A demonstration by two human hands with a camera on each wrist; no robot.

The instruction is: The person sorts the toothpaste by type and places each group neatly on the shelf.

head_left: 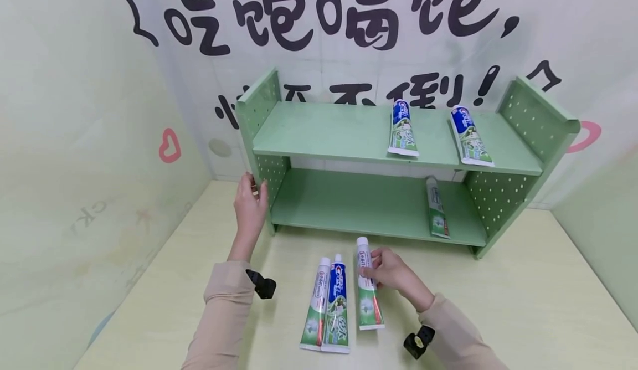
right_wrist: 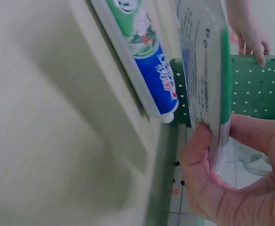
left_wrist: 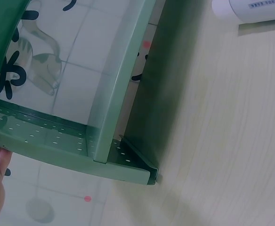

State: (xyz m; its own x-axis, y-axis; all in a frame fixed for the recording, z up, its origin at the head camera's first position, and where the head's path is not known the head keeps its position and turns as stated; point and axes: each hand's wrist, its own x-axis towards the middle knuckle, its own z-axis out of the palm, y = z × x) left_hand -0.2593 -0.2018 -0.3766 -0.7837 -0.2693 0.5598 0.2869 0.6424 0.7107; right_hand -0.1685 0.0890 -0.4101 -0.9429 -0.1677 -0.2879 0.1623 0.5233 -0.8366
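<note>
My right hand (head_left: 394,273) pinches a green-and-white toothpaste tube (head_left: 369,303) between thumb and fingers, its white cap pointing toward the shelf. The right wrist view shows the printed side of this held tube (right_wrist: 201,66) and its green edge. My left hand (head_left: 251,204) grips the left side panel of a green two-tier shelf (head_left: 329,198), thumb on one face and fingers on the other. Left of the held tube, another green-and-white toothpaste tube (head_left: 316,309) and a blue-and-green toothpaste tube (head_left: 336,292) lie side by side on the table.
On the upper tier lie two blue-and-green toothpaste tubes, one near the middle (head_left: 402,129) and one (head_left: 471,137) farther right. A green-and-white tube (head_left: 436,209) lies at the lower tier's right. Behind the shelf stands a wall (head_left: 319,65) with black lettering; the table (head_left: 538,298) is pale.
</note>
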